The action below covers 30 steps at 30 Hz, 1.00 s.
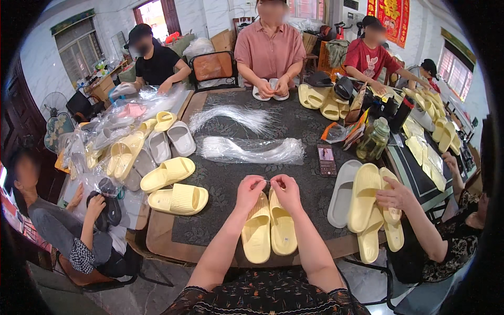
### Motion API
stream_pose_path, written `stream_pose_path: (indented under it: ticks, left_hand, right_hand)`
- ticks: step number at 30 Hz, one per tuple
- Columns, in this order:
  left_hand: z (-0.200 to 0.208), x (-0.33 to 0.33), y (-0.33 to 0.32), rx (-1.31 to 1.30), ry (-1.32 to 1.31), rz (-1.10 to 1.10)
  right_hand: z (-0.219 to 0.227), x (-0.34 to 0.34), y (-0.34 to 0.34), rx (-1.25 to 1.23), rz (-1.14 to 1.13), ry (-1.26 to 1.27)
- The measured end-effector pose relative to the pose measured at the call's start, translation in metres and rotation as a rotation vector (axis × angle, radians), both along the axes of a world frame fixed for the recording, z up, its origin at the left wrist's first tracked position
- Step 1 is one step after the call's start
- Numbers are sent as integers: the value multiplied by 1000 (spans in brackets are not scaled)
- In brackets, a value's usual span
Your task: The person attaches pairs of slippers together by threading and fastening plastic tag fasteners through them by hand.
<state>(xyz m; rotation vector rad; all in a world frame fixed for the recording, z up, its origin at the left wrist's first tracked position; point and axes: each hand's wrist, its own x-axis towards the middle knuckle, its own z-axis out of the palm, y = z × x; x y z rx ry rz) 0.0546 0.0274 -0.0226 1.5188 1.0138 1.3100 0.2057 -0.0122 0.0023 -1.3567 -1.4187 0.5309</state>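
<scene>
A pair of pale yellow slide slippers (256, 239) lies side by side at the table's near edge, open ends toward me. Over their straps and toes, my left hand (250, 192) and my right hand (286, 193) are close together, fingers pinched. A thin whitish strand, partly hidden by the fingertips, shows between them. Just beyond lies a bundle of clear white plastic strands (252, 150) in a clear bag. Farther back is a loose, fanned bundle of similar strands (233, 118).
Yellow slippers (178, 199) sit left of me, near bagged slippers (113, 149). A phone (326, 160) and green bottle (374, 139) stand to the right. A co-worker's hand (394, 197) touches yellow slippers beside a grey one (344, 194). Several people work around the table (210, 231).
</scene>
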Motion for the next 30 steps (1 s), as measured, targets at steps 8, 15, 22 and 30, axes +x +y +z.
stream_pose_path:
  ticks: [8, 15, 22, 30]
  left_hand:
    - [0, -1, 1, 40, 105, -24]
    - [1, -3, 0, 40, 78, 9]
    - [3, -2, 1, 27, 58, 78]
    - [4, 1, -1, 104, 101, 92]
  right_hand:
    - [0, 0, 0, -21, 17, -64]
    - [4, -2, -3, -36, 23, 20]
    - [4, -2, -1, -49, 7, 34]
    - [10, -1, -5, -28, -29, 61]
